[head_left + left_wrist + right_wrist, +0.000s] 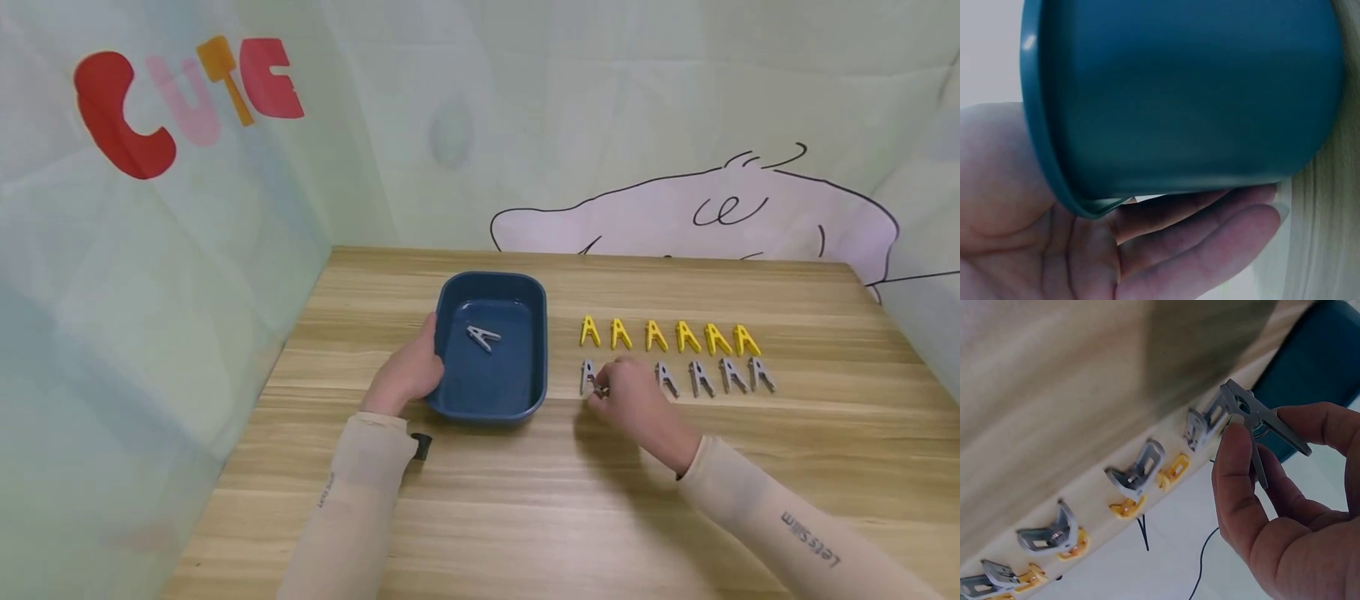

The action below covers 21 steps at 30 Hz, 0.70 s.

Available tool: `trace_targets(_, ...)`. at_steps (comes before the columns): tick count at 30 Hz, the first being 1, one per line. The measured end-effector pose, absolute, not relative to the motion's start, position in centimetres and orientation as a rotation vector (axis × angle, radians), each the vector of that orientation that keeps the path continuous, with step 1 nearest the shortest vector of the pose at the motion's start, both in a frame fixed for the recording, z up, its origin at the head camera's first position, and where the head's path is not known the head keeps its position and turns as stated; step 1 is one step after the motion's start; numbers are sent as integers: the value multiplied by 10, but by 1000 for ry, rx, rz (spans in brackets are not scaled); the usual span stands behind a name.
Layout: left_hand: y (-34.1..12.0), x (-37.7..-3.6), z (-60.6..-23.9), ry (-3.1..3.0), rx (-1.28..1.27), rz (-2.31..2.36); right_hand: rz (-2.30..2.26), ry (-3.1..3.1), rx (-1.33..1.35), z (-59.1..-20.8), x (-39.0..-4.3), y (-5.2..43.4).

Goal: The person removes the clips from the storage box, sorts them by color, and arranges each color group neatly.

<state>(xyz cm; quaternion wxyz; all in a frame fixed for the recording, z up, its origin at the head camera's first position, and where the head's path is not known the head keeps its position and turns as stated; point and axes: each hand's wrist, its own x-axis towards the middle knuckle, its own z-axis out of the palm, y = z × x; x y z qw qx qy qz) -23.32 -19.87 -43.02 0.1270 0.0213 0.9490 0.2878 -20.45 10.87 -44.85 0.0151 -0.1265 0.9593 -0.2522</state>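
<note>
- Right hand (637,404) pinches grey plastic clothes peg (1259,422) between thumb and fingers, at left end of grey peg row (712,377).
- Left hand (408,371), fingers straight, braces dark-blue rectangular plastic tub (491,283).
- Tub lies left of held peg, close by; peg's long axis slants.

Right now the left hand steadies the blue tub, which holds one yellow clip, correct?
Not quite: the clip in the blue tub is grey, not yellow, as the head view shows. The left hand does steady the tub.
</note>
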Motion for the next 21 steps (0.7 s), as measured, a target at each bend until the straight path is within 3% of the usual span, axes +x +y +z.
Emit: trace_targets(21,-199,-233,-430,2744,55,883,-582,3065,-392,-469,-184,97)
